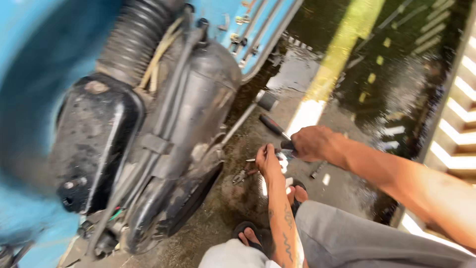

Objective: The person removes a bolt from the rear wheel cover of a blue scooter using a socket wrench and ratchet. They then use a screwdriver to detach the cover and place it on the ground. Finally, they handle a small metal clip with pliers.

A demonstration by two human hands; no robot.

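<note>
Hands meet low over the wet floor (347,124): right hand (312,143) grips a dark-handled tool (286,145), left hand (267,161) pinches a small pale part (282,158) (blurred). Best steady both before turning.

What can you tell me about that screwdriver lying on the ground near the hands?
The screwdriver has a dark handle with a reddish tint and a thin metal shaft. It lies flat on the wet concrete floor, slanted, with the handle toward the scooter engine and the shaft pointing toward the right hand. The tip is hidden behind that hand, so contact cannot be told. The picture is blurred, so finer detail is lost.
</note>
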